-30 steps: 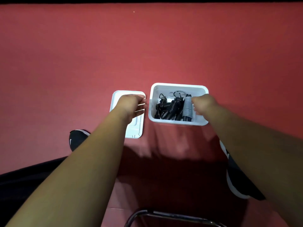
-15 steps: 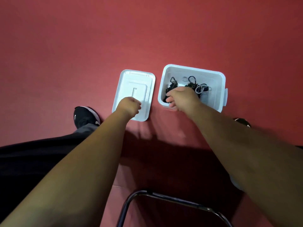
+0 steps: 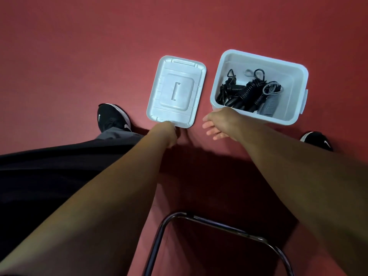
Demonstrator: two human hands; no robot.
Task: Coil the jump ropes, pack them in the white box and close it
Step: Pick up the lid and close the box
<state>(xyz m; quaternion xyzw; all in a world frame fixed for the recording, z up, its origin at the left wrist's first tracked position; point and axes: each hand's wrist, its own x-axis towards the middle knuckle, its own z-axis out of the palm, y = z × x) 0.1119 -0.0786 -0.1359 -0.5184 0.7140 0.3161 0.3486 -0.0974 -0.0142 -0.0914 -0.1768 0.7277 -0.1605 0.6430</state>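
Closing step | left hand (image 3: 166, 133) at lid (image 3: 177, 76), near edge, grip hidden | right hand (image 3: 221, 124) spread, empty | best seat lid squarely on box (image 3: 286, 76)

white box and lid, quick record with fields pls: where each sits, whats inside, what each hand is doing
white box: open, on the red floor, right of the lid
lid: off, flat on the floor beside the box, a gap between them
jump ropes: coiled, black ones plus one grey, inside the box
left hand: at the lid's near edge; grip hidden
right hand: fingers spread, holds nothing, by the box's near left corner
step left: lid onto box
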